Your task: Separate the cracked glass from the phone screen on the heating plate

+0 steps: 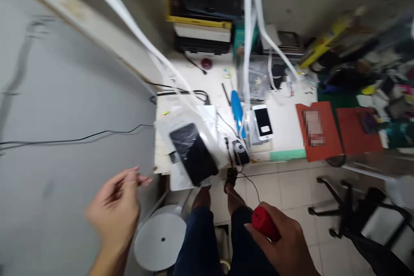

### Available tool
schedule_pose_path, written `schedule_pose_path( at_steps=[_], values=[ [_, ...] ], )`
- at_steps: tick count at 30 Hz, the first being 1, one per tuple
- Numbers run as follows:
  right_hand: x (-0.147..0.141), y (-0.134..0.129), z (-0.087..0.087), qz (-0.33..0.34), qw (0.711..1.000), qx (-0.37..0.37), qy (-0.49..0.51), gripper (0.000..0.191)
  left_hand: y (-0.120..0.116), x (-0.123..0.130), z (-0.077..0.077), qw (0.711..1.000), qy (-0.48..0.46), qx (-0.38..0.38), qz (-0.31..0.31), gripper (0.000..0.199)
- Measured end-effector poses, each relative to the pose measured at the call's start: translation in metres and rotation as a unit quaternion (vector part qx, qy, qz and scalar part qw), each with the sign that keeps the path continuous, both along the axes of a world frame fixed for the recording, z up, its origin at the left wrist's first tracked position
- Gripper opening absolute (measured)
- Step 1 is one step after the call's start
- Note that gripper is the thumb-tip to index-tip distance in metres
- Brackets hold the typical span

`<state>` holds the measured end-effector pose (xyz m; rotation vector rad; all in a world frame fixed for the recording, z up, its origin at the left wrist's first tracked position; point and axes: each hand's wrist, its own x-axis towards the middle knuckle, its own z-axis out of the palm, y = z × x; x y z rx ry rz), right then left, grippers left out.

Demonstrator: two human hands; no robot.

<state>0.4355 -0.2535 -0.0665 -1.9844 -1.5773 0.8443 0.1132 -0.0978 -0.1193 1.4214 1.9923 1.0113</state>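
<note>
My right hand point(289, 241) grips a red cylinder point(265, 223) between thumb and fingers, low in the view over my right leg. Its exact kind is unclear. My left hand point(118, 205) is raised at the lower left, in front of the grey wall, with thumb and fingers drawn together; whether anything is pinched there is too blurred to see. Nearest to it on the table lies a dark tablet-like panel point(194, 153), tilted over the front edge. A white phone point(262, 122) with a black screen lies farther right, beside a long blue object point(237, 110).
White cables point(247, 43) hang down in front of the table. Stacked boxes point(203, 30) stand at the back. Orange mats point(323, 138) lie to the right, cluttered beyond. A round white stool point(160, 241) is by my left leg, and a black swivel chair point(343, 211) stands right.
</note>
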Motion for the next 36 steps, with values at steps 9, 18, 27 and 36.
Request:
schedule_pose_path(
  at_steps=[9,18,27,36],
  values=[
    [-0.047,0.051,0.002,0.064,0.997,0.023,-0.040,0.026,0.040,-0.007,0.018,0.917,0.020,0.187,-0.353,0.053],
    [-0.073,0.085,0.013,0.059,0.986,0.029,-0.156,0.028,0.069,-0.002,0.010,0.865,0.036,0.218,-0.450,0.061],
    [-0.081,0.094,0.019,0.038,0.978,0.020,-0.204,0.035,0.076,0.001,0.004,0.857,0.053,0.213,-0.467,0.062],
    [-0.083,0.095,0.015,0.034,0.980,0.007,-0.198,0.035,0.073,-0.002,0.008,0.861,0.058,0.190,-0.468,0.054]
  ],
)
